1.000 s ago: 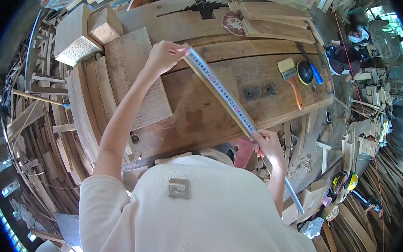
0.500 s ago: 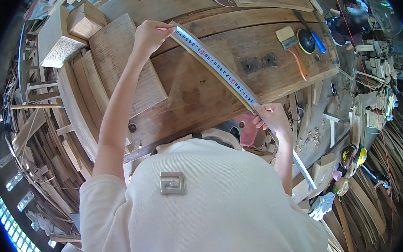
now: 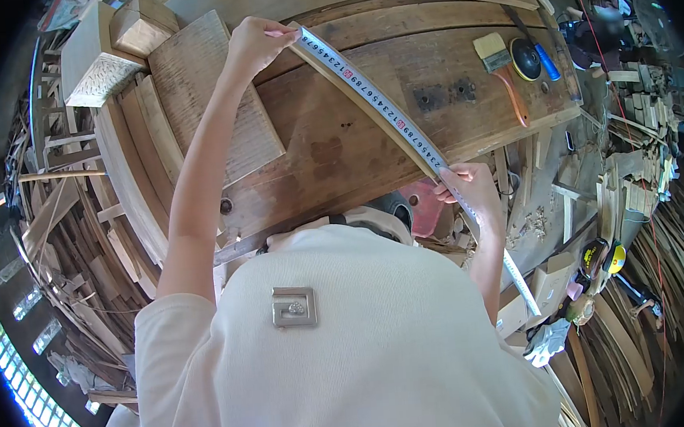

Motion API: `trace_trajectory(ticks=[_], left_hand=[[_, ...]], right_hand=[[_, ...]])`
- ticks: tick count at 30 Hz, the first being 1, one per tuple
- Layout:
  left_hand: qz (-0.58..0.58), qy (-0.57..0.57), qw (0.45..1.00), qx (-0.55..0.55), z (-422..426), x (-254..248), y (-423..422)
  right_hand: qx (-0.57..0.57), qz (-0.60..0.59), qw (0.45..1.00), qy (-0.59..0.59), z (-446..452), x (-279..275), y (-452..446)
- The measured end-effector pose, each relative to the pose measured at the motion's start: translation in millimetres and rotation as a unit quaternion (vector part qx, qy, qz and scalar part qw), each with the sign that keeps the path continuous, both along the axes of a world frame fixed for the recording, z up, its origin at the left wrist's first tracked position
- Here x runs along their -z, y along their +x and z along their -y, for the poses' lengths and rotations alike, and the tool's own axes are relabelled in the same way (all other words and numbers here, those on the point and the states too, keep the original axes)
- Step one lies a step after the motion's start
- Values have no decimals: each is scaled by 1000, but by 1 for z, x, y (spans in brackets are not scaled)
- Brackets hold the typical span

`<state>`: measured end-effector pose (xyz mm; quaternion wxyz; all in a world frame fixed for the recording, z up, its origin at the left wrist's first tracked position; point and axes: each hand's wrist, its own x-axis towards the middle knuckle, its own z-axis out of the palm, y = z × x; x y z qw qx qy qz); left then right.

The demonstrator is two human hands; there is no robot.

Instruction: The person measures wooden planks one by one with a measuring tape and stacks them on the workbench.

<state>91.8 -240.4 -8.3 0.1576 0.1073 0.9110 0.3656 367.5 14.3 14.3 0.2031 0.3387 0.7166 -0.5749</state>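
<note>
A metal tape measure blade (image 3: 386,112) with printed numbers runs diagonally over the workbench (image 3: 329,154), along a narrow wooden strip (image 3: 362,107). At its far end, my left hand (image 3: 258,47) pinches with thumb and forefinger where blade and strip meet. My right hand (image 3: 475,192) is closed on the blade near the bench's front edge, thumb pressed on top at the strip's near end. Beyond that hand the blade carries on past my forearm to a loose end at lower right. Whether my fingers also grip the strip is partly hidden.
On the bench's right lie a paintbrush (image 3: 501,68), a round black disc (image 3: 526,59) and a blue-handled tool (image 3: 547,62). A wide board (image 3: 217,103) and wooden blocks (image 3: 105,59) stand at left. Below the front edge is a red stool (image 3: 424,207). Stacked timber fills both sides.
The view has shifted slightly, so the bench appears higher and a little to the right. Both hands keep their hold on the tape measure, and the strip stays between them.
</note>
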Motion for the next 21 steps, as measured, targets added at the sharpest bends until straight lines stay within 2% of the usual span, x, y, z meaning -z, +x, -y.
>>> trace_trajectory(ticks=[6, 13, 21], left_hand=[[-58, 11, 998, 27, 0, 7, -2], [-9, 28, 999, 20, -1, 6, -4], [-13, 62, 998, 22, -2, 19, -5]], right_hand=[[-4, 5, 1000, 18, 1, -2, -2], [0, 17, 999, 36, 5, -4, -6], [8, 2, 1000, 17, 4, -1, -2]])
